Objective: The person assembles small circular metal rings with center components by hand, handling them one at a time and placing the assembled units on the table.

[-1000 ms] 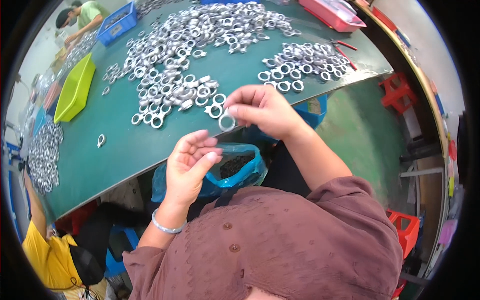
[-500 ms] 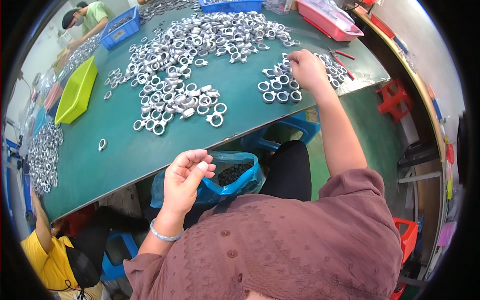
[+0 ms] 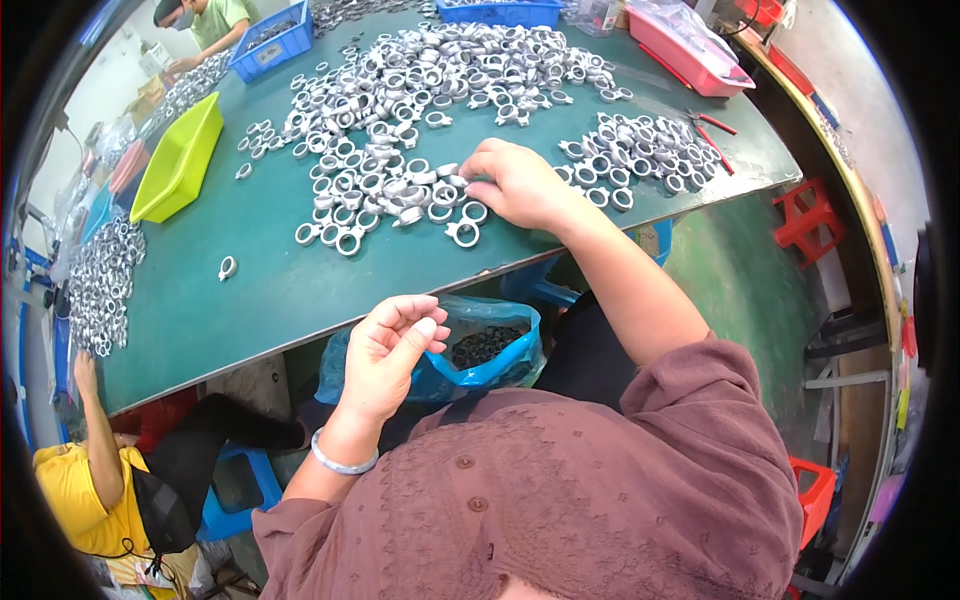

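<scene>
My right hand [image 3: 518, 187] reaches over the green table, its bent fingers and thumb closed on a grey metal ring at the right edge of a near cluster of rings [image 3: 348, 241]. These rings have small side lugs. To the right lies a smaller group of the same rings [image 3: 620, 177]. My left hand [image 3: 385, 352] is raised in front of the table edge, fingers curled and thumb pressed toward them; whatever is between them is hidden. Beside it, below the table edge, an open blue plastic bag [image 3: 487, 375] holds small dark pieces [image 3: 487, 346].
A large ring heap [image 3: 450, 70] covers the far table. Around it are a yellow-green tray [image 3: 180, 165], blue bins [image 3: 275, 48], a pink tray [image 3: 690, 55] and red-handled pliers [image 3: 718, 140]. One ring [image 3: 228, 268] lies alone. Two co-workers sit at the left; a red stool [image 3: 803, 222] stands right.
My right hand has moved left from the smaller ring group to the near cluster's edge. My left hand keeps its curled pose. The whole view has shifted slightly.
</scene>
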`<state>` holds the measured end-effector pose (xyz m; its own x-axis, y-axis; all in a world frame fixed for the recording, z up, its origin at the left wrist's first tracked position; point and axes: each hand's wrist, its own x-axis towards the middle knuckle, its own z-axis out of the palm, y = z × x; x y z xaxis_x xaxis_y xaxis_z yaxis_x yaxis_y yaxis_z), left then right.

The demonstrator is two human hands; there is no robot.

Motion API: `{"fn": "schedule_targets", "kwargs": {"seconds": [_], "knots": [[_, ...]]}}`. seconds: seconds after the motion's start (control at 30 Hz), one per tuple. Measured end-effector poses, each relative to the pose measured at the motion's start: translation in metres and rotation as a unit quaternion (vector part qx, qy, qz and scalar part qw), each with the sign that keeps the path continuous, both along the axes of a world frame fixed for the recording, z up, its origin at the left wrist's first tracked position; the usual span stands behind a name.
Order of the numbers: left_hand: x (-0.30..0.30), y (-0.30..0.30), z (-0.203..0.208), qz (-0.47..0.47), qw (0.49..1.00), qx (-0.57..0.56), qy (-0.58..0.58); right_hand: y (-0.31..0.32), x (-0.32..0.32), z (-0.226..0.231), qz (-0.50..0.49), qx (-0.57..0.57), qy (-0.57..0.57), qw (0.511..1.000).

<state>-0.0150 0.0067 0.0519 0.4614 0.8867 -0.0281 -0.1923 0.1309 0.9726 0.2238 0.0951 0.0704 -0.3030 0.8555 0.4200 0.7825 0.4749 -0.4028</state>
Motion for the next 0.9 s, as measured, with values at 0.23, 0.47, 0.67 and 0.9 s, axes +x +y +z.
{"fn": "schedule_targets", "kwargs": {"seconds": [0.23, 0.47, 0.67, 0.9], "knots": [[0.004, 0.004, 0.002, 0.010, 0.999, -0.028, -0.034, -0.032, -0.011, 0.021, 0.043, -0.182, 0.237, 0.953], [0.011, 0.013, 0.010, -0.020, 0.975, -0.124, -0.185, -0.077, -0.055, 0.023, 0.193, -0.071, 0.174, 0.963], [0.004, 0.011, 0.003, -0.042, 0.956, -0.171, -0.235, -0.085, -0.065, 0.013, 0.177, -0.074, 0.240, 0.952], [0.002, 0.012, -0.003, -0.071, 0.947, -0.177, -0.259, -0.087, -0.069, 0.008, 0.154, -0.067, 0.292, 0.941]]}}
